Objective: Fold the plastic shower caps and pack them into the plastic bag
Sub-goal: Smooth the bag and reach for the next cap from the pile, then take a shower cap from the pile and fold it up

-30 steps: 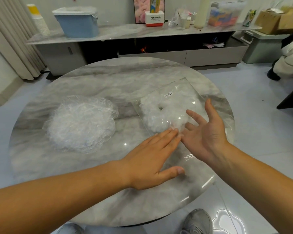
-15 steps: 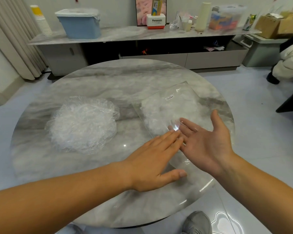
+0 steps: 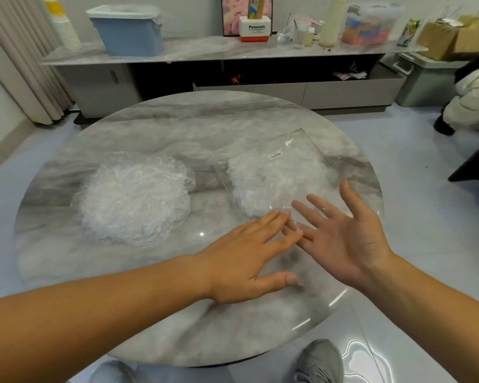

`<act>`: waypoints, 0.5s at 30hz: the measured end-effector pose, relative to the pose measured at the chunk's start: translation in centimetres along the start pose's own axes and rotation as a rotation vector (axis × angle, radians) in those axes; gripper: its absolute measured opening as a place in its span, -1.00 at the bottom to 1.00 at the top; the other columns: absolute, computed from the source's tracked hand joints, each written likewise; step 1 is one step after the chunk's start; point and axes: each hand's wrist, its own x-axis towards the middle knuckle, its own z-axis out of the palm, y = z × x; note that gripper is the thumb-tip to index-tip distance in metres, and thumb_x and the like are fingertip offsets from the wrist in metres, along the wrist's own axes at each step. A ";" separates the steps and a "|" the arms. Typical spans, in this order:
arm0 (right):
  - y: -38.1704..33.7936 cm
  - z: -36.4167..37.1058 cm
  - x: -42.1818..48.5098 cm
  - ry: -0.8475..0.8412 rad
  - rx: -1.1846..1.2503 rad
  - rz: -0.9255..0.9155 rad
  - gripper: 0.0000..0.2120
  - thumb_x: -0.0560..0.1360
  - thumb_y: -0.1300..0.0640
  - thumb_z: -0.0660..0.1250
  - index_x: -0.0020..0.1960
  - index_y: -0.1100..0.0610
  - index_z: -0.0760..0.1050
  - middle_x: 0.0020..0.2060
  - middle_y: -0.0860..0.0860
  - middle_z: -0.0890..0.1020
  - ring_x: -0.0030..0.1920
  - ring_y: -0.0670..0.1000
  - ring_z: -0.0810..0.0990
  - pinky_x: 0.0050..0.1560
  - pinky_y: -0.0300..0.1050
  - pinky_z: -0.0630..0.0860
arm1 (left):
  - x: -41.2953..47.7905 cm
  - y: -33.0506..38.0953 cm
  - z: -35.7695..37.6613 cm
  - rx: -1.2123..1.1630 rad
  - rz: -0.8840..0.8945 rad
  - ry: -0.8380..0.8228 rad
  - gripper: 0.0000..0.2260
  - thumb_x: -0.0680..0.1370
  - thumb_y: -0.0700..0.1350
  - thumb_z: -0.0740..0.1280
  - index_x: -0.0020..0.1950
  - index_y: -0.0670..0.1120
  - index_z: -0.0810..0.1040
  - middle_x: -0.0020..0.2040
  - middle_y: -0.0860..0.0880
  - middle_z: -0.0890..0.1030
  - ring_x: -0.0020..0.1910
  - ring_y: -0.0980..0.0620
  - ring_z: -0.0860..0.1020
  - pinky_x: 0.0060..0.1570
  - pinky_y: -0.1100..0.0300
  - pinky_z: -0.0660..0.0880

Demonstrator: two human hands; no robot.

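A clear plastic bag [image 3: 277,172] with crumpled white shower caps inside lies flat on the round marble table [image 3: 177,128], right of centre. A loose pile of clear shower caps [image 3: 134,196] sits to its left. My left hand [image 3: 249,261] lies palm down, fingers spread, on the bag's near part. My right hand [image 3: 340,236] is palm up with fingers apart at the bag's near right side; its fingertips meet those of the left hand. Neither hand grips anything.
Beyond the table stands a low marble-topped cabinet [image 3: 205,48] with a blue bin [image 3: 127,31], a white box and bottles. A person in white crouches at the far right [image 3: 473,100]. My grey shoe [image 3: 320,360] shows below the table's near edge.
My right hand has slid back toward me along the bag, away from the caps inside. The left hand has stayed flat on the bag's near part.
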 end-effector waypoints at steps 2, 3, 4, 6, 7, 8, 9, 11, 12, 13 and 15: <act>-0.3 -0.9 -1.2 0.041 -0.084 -0.038 -0.36 0.52 -0.26 0.33 0.47 0.07 0.38 0.31 0.16 0.60 0.21 0.35 0.63 0.36 0.29 0.44 | -0.1 -0.3 0.1 -0.003 0.005 -0.009 -0.32 0.60 0.38 -0.04 0.63 0.18 -0.21 0.61 0.10 -0.37 0.52 0.23 -0.44 0.59 0.08 -0.18; -0.5 -1.2 -1.8 0.074 -0.146 -0.058 -0.39 0.53 -0.23 0.33 0.44 0.09 0.40 0.27 0.17 0.63 0.18 0.34 0.65 0.33 0.29 0.47 | -0.1 -0.3 0.1 -0.007 0.008 -0.013 -0.32 0.61 0.38 -0.03 0.63 0.19 -0.21 0.61 0.10 -0.38 0.52 0.23 -0.45 0.60 0.07 -0.18; -0.7 -1.3 -2.2 0.117 -0.224 -0.080 -0.42 0.54 -0.22 0.32 0.40 0.14 0.43 0.21 0.17 0.66 0.14 0.31 0.68 0.28 0.28 0.51 | -0.2 -0.4 0.1 -0.013 0.012 -0.012 -0.32 0.61 0.37 -0.02 0.63 0.19 -0.22 0.61 0.10 -0.38 0.52 0.23 -0.45 0.60 0.07 -0.17; -1.1 -1.1 -2.8 0.232 -0.433 -0.126 -0.49 0.56 -0.21 0.29 0.23 0.22 0.51 0.03 0.17 0.72 0.00 0.22 0.73 0.08 0.19 0.60 | -0.3 -0.3 0.0 -0.023 0.026 0.013 -0.32 0.61 0.37 -0.02 0.64 0.18 -0.21 0.62 0.09 -0.35 0.53 0.22 -0.43 0.59 0.09 -0.17; -1.1 -0.7 -3.0 0.286 -0.541 -0.151 -0.53 0.59 -0.20 0.27 0.11 0.22 0.54 -0.09 0.15 0.71 -0.11 0.17 0.74 -0.05 0.12 0.62 | -0.5 -0.3 -0.1 -0.029 0.027 0.035 -0.31 0.61 0.36 -0.02 0.64 0.17 -0.20 0.63 0.09 -0.33 0.54 0.22 -0.41 0.59 0.10 -0.17; -1.1 -0.2 -3.2 0.320 -0.625 -0.177 -0.55 0.61 -0.19 0.24 0.00 0.22 0.55 -0.21 0.14 0.67 -0.23 0.13 0.71 -0.19 0.05 0.60 | -0.7 -0.3 -0.2 -0.037 0.016 0.057 -0.31 0.61 0.36 -0.03 0.64 0.15 -0.19 0.63 0.09 -0.30 0.55 0.22 -0.39 0.58 0.12 -0.17; -1.1 0.4 -3.3 0.327 -0.684 -0.202 -0.55 0.63 -0.17 0.22 -0.09 0.22 0.54 -0.30 0.13 0.62 -0.33 0.10 0.66 -0.29 0.00 0.55 | -1.0 -0.4 -0.4 -0.047 -0.009 0.078 -0.32 0.62 0.35 -0.03 0.65 0.14 -0.18 0.64 0.09 -0.28 0.56 0.22 -0.37 0.58 0.13 -0.17; -0.7 2.0 -3.3 0.269 -0.733 -0.239 -0.53 0.66 -0.13 0.18 -0.17 0.24 0.53 -0.39 0.15 0.58 -0.43 0.11 0.58 -0.40 -0.04 0.48 | -1.8 -0.9 -1.0 -0.053 -0.109 0.113 -0.33 0.62 0.34 -0.05 0.66 0.11 -0.12 0.65 0.08 -0.21 0.59 0.20 -0.29 0.59 0.15 -0.15; -0.2 3.0 -3.3 0.203 -0.741 -0.246 -0.53 0.67 -0.11 0.17 -0.17 0.25 0.53 -0.38 0.17 0.59 -0.43 0.13 0.59 -0.42 -0.04 0.48 | -2.5 -1.5 -1.3 -0.045 -0.184 0.135 -0.34 0.62 0.34 -0.05 0.66 0.10 -0.07 0.66 0.07 -0.16 0.61 0.16 -0.23 0.59 0.13 -0.12; 0.4 4.0 -3.1 0.125 -0.745 -0.240 -0.54 0.67 -0.09 0.17 -0.14 0.27 0.55 -0.35 0.20 0.62 -0.39 0.17 0.62 -0.40 -0.02 0.52 | -3.2 -2.1 -1.5 -0.035 -0.271 0.156 -0.34 0.62 0.33 -0.05 0.66 0.08 -0.01 0.67 0.04 -0.10 0.62 0.12 -0.15 0.59 0.11 -0.08; 1.9 5.5 -2.6 -0.030 -0.780 -0.206 -0.57 0.66 -0.07 0.17 -0.05 0.27 0.59 -0.21 0.21 0.70 -0.20 0.21 0.71 -0.25 0.09 0.64 | -4.9 -3.9 -1.9 -0.019 -0.464 0.191 -0.37 0.64 0.32 -0.03 0.64 0.04 0.12 0.67 -0.02 -0.01 0.63 0.03 -0.03 0.58 0.10 -0.05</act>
